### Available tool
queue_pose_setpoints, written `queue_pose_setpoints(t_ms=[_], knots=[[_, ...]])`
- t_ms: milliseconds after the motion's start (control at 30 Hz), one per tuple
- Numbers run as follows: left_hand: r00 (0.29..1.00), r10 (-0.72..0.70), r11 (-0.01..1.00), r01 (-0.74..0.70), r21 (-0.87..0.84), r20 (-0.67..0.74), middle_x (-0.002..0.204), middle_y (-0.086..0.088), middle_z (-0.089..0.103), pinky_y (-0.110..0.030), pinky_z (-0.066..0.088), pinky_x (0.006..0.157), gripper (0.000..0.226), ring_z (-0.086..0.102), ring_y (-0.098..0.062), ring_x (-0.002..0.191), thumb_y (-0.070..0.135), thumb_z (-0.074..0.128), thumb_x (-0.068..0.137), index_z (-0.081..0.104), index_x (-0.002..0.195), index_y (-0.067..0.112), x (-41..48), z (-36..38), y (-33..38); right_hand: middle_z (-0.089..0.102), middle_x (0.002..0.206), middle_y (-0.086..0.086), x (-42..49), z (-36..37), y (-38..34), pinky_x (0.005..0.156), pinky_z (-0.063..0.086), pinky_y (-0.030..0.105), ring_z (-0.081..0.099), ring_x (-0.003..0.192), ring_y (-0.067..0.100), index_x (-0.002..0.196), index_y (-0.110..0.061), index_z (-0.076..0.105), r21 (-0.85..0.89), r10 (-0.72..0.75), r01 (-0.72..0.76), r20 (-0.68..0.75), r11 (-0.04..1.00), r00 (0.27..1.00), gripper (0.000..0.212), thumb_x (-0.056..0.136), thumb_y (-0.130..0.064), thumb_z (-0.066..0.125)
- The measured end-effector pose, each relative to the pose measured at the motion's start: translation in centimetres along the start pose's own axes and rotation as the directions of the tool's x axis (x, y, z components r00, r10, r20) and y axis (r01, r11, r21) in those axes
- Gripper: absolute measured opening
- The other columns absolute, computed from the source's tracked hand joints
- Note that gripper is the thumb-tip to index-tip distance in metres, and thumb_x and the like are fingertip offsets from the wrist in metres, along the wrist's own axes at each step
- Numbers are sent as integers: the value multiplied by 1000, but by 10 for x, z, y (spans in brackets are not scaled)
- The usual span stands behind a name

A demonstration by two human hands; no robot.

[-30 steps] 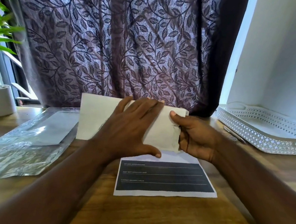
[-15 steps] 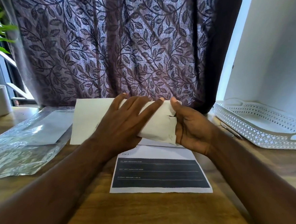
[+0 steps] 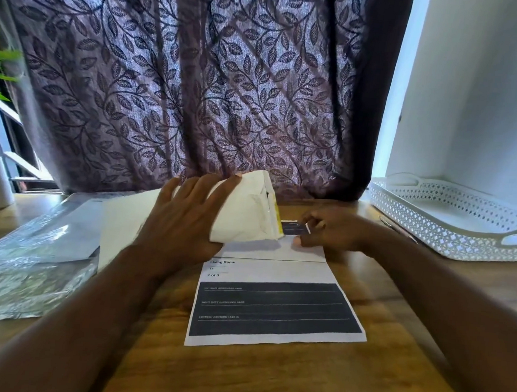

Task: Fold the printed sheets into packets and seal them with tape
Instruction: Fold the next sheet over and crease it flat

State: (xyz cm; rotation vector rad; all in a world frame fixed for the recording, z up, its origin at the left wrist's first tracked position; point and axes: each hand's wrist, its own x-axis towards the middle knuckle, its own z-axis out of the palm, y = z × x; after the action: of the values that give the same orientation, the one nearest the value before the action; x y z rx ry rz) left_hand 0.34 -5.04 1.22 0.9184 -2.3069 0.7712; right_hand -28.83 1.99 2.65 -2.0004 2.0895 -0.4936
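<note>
l hand [image 3: 185, 218] flat on white packet [image 3: 250, 213], r hand [image 3: 331, 231] at far edge of printed sheet [image 3: 274, 307]
sheet lies flat on wood table [image 3: 238, 378]. packet sits at sheet's far-left corner, its r end tipped up w/ a yellow strip showing; l fingers spread & straight on top. r hand's fingers curl by a small dark printed bit at sheet's far edge, too blurred, can't tell if pinching. clear plastic bag [image 3: 25, 271] well left of sheet, white tray [image 3: 451, 221] far right.

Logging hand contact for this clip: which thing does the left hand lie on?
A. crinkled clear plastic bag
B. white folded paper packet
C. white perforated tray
B: the left hand lies with fingers spread over the white folded paper packet.
</note>
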Motion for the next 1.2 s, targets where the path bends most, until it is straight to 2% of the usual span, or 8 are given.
queue_pose_setpoints(t_ms=[100,233,367,467,567,733,900,1200], knots=[[1000,-6,1000,6,-3,23,144,-3,43,-54,32,109,103,47,-29,125,64,57,69,22,157,25,-1,3,-2,59,129,-2,6,7,-1,98,49,34,56,112,16,136,-18,57,-129,18,-3,115,992,993,75,78,-62,75],[998,-23,999,24,-23,50,147,-3,42,-57,32,110,107,45,-30,129,69,56,67,20,158,26,-3,7,-5,59,123,-2,8,7,-2,89,45,28,54,107,14,130,-21,60,-90,33,-22,130,996,991,64,78,-54,79],[996,-2,1000,4,-30,87,150,-3,38,-59,29,112,116,43,-30,131,79,57,63,14,158,28,-3,10,-8,63,108,-3,8,9,4,85,51,35,60,101,20,113,-14,64,19,70,-72,78,997,995,54,74,-44,86],[995,-26,999,30,-40,100,151,-4,36,-59,28,113,124,41,-30,131,83,58,59,10,159,29,-3,12,-12,72,101,8,3,5,12,87,57,45,69,99,30,101,-8,70,295,24,-5,-59,956,998,25,79,-12,83],[991,-72,996,77,-47,112,153,-1,33,-57,27,113,129,39,-28,133,84,61,56,5,159,31,-5,13,-16,73,101,13,-3,-5,20,87,58,51,70,99,33,104,-9,71,492,89,39,-235,870,968,26,81,3,76],[986,-123,987,133,-87,111,151,0,33,-56,29,112,131,38,-28,132,82,67,56,2,158,33,-5,13,-18,73,95,14,-12,-25,21,72,63,52,73,91,34,104,-7,70,700,306,250,-565,669,766,20,85,0,74],[979,-188,973,196,-122,74,147,-1,38,-57,33,110,126,42,-30,129,74,70,57,6,158,32,-5,13,-20,72,87,3,-21,-35,16,48,56,27,70,78,23,98,-13,68,711,353,405,-661,575,662,12,92,-3,68],[973,-213,969,222,-109,88,148,-2,36,-59,30,112,126,42,-30,128,77,66,56,7,157,31,-6,13,-21,76,80,-3,-27,-31,3,49,58,30,71,72,26,88,-22,71,629,240,419,-699,655,674,17,90,-6,71]])
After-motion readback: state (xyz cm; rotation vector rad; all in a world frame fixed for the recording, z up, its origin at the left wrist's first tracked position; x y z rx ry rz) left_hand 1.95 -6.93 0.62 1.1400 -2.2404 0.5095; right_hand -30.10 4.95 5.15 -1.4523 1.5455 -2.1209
